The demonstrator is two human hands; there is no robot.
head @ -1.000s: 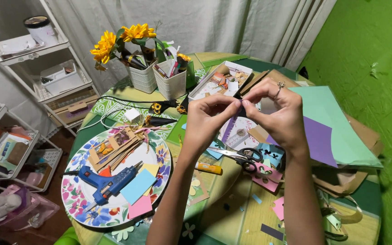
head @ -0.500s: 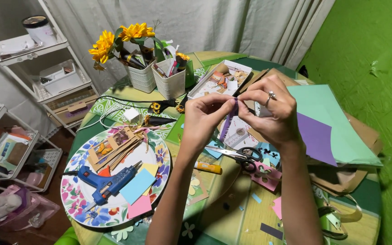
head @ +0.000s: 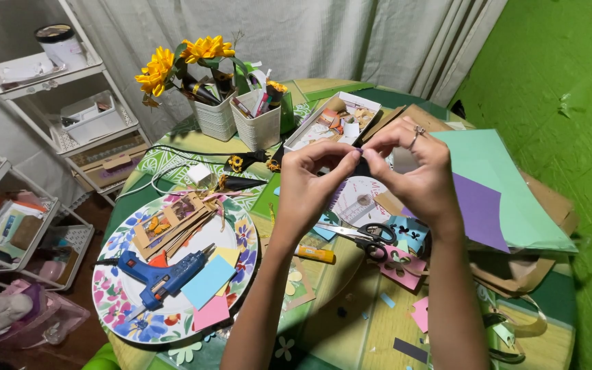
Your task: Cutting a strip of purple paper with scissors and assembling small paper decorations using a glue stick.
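Hands met above the table centre: left hand [head: 313, 179] & right hand [head: 416, 171] both pinched a small dark paper piece [head: 362, 164] between thumbs & forefingers, held in the air over a round white disc [head: 356, 199]. Ring on right hand. Scissors [head: 364, 236] lay just below; blue glue gun [head: 159, 274] sat on flowered plate [head: 114, 305] w/ coloured paper squares, well apart to the left.

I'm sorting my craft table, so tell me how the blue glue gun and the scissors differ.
The glue gun lies on the flowered plate among paper squares; the scissors lie on the table below the hands. The glue gun is bright blue and chunky; the scissors are slim, with black handles and metal blades. A cord trails from the glue gun; the scissors have none. Both lie flat, untouched.
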